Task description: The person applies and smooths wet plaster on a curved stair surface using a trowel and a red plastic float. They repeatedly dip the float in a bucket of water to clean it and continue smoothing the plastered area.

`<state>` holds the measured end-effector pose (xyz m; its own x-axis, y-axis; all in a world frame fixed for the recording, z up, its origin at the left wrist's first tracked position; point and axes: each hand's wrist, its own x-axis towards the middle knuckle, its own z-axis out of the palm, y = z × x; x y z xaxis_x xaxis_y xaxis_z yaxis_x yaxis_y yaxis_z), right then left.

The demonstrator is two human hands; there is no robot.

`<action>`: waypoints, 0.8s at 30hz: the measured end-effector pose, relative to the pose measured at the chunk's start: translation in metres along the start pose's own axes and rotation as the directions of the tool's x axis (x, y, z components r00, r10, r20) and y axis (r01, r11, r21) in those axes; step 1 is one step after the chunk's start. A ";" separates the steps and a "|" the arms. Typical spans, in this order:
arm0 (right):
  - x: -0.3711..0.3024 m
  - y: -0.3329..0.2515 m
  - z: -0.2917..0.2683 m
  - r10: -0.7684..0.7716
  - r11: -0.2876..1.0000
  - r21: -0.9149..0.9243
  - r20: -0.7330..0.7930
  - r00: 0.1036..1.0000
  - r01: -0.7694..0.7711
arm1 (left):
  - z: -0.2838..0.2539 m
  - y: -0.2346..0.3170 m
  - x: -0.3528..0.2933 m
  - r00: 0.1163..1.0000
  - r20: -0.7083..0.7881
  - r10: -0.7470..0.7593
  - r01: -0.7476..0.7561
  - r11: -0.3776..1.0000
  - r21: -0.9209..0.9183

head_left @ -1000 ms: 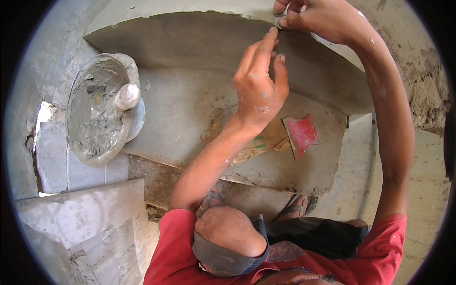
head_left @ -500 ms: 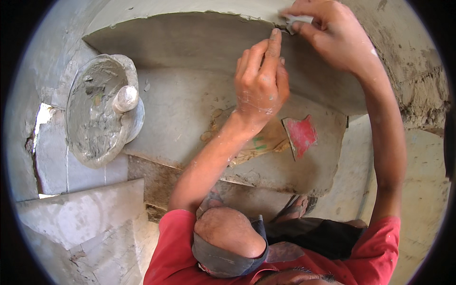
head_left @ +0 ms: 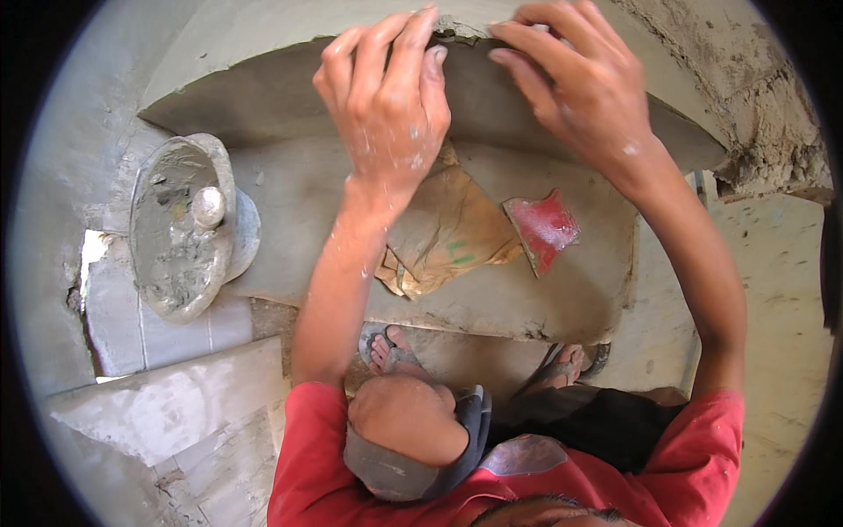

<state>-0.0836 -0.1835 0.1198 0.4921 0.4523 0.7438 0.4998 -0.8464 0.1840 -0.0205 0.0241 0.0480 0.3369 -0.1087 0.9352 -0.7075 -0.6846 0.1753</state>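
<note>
My left hand (head_left: 386,105) is raised at the rim of a grey plastered ledge (head_left: 263,66), its fingers bent and the thumb apart from them. No object shows in it. To its right, my right hand (head_left: 580,83) curls at the same rim, thumb and index finger apart. A small pale bit shows between its fingers; most of it is hidden, so I cannot make out what it is. Between the two hands, the rim carries a rough, crumbly patch of mortar (head_left: 458,28).
A round basin (head_left: 225,176) of wet grey mortar stands at left, a pale rounded knob (head_left: 209,207) sticking up from it. Below my hands, a crumpled brown paper sheet (head_left: 457,228) and a jagged red piece (head_left: 546,230) lie on a grey slab (head_left: 492,316). Rough wall (head_left: 781,149) rises at right.
My left hand has moved left and up to the rim, no longer pointing one finger. My right hand has shifted slightly left; the whitish piece it held is now mostly hidden.
</note>
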 end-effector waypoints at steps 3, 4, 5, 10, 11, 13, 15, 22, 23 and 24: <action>0.017 -0.003 0.014 0.016 0.999 0.048 -0.024 1.000 -0.015 | 0.001 -0.012 0.016 0.992 0.085 0.097 -0.100 0.995 0.029; 0.021 -0.004 0.016 -0.003 0.999 0.040 -0.038 0.999 0.005 | 0.003 -0.014 0.018 0.991 0.080 0.106 -0.107 0.994 0.013; 0.023 -0.004 0.017 0.000 0.999 0.046 -0.045 0.999 0.002 | 0.004 -0.016 0.019 0.991 0.075 0.114 -0.114 0.993 -0.004; 0.017 -0.005 0.021 -0.013 1.000 -0.010 -0.073 0.997 0.012 | 0.001 -0.014 0.022 0.987 0.104 0.123 -0.125 0.992 0.013; 0.016 -0.006 0.022 0.014 1.000 -0.006 -0.086 0.996 -0.015 | -0.001 -0.012 0.024 0.986 0.115 0.123 -0.125 0.992 0.017; 0.018 -0.009 0.023 0.064 0.998 -0.022 -0.120 0.991 -0.067 | -0.007 -0.005 0.028 0.984 0.144 0.110 -0.110 0.994 -0.006; 0.021 -0.013 0.017 0.112 0.987 -0.094 -0.171 0.979 -0.129 | -0.013 0.000 0.031 0.980 0.179 0.085 -0.075 0.995 -0.063; -0.065 -0.014 -0.042 0.156 0.972 0.115 0.338 0.928 -0.205 | -0.043 0.002 -0.001 0.965 0.261 -0.023 0.084 0.971 -0.225; -0.094 -0.020 -0.040 0.230 0.948 0.088 0.467 0.854 -0.304 | -0.057 0.008 -0.019 0.919 0.392 -0.035 0.176 0.927 -0.332; -0.120 -0.024 -0.037 0.325 0.903 0.011 0.636 0.700 -0.429 | -0.066 0.013 -0.034 0.861 0.508 -0.021 0.268 0.867 -0.419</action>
<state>-0.1810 -0.2279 0.0497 0.9601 0.2208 0.1714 0.2484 -0.9553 -0.1603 -0.0822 0.0662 0.0385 0.6204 -0.4458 0.6452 -0.7837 -0.3211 0.5317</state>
